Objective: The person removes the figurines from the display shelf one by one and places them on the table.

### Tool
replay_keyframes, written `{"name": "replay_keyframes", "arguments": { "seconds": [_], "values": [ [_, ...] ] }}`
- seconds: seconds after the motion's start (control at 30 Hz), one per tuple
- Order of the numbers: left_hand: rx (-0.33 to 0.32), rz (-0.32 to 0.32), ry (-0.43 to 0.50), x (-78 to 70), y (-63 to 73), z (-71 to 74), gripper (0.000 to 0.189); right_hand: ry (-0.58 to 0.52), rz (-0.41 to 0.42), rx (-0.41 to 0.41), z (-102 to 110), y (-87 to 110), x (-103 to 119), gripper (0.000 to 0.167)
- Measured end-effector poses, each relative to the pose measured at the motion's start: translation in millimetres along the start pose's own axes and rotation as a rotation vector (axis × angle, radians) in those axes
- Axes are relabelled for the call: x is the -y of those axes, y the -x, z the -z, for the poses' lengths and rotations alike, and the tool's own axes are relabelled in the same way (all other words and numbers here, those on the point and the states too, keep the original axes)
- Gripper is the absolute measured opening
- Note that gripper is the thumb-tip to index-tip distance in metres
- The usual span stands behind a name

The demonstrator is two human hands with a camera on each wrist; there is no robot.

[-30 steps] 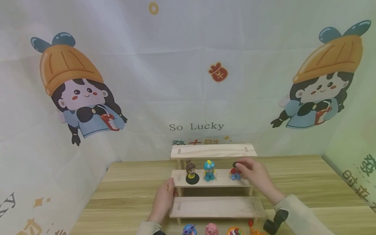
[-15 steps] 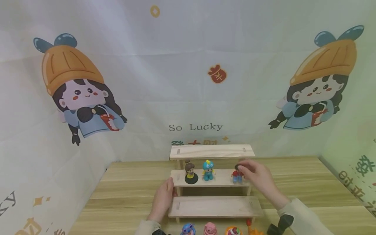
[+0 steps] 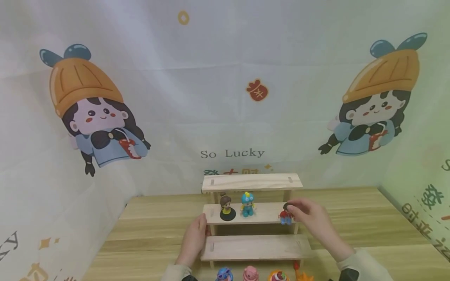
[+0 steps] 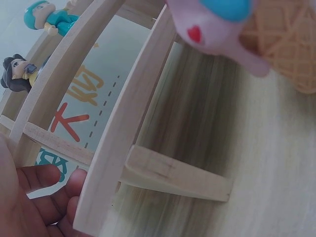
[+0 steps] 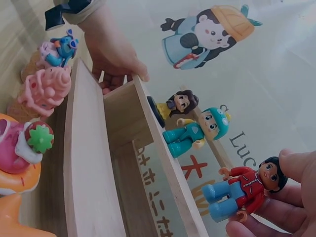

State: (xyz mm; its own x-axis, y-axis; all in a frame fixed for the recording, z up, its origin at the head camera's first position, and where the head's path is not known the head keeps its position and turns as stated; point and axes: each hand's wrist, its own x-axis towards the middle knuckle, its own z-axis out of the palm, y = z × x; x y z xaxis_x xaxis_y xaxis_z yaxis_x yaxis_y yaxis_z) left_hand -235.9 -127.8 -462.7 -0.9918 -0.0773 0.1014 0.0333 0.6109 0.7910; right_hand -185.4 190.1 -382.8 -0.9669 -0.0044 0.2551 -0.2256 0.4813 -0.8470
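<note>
My right hand (image 3: 313, 218) pinches a small toy figure (image 5: 247, 185) by its dark-haired head, thumb on one side and fingers on the other. The figure wears a red jacket and blue trousers; in the head view it overlaps the front right of the stepped wooden stand's middle shelf (image 3: 268, 216). My left hand (image 3: 193, 238) grips this shelf's left end, fingers curled under it. On the shelf's left half stand a brown-haired figure (image 3: 226, 208) on a black base and a teal-suited figure (image 3: 247, 205) with a yellow-topped hood.
The stand's upper shelf (image 3: 251, 181) rises behind and its lower shelf (image 3: 254, 248) lies in front. Before it stand a blue toy (image 3: 224, 274), a pink one (image 3: 250, 274), an orange-ringed toy (image 3: 279, 275) and an orange piece (image 3: 302, 273). A printed cloth (image 3: 168, 97) hangs behind.
My right hand has moved a little to the right and toward the front, carrying the red-jacketed figure to the shelf's front right. The left hand keeps its grip on the shelf end.
</note>
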Motion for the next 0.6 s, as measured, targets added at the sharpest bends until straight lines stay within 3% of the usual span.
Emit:
{"name": "replay_keyframes", "arguments": {
  "seconds": [0.27, 0.6],
  "values": [
    [-0.012, -0.021, 0.01, 1.9, 0.4, -1.8, 0.049, -0.066, -0.069, 0.03, 1, 13.0, -3, 0.032],
    [-0.016, -0.004, 0.001, 1.0, -1.0, -1.6, 0.048, -0.127, -0.136, 0.079, -3, 37.4, -4, 0.032]
  ]
}}
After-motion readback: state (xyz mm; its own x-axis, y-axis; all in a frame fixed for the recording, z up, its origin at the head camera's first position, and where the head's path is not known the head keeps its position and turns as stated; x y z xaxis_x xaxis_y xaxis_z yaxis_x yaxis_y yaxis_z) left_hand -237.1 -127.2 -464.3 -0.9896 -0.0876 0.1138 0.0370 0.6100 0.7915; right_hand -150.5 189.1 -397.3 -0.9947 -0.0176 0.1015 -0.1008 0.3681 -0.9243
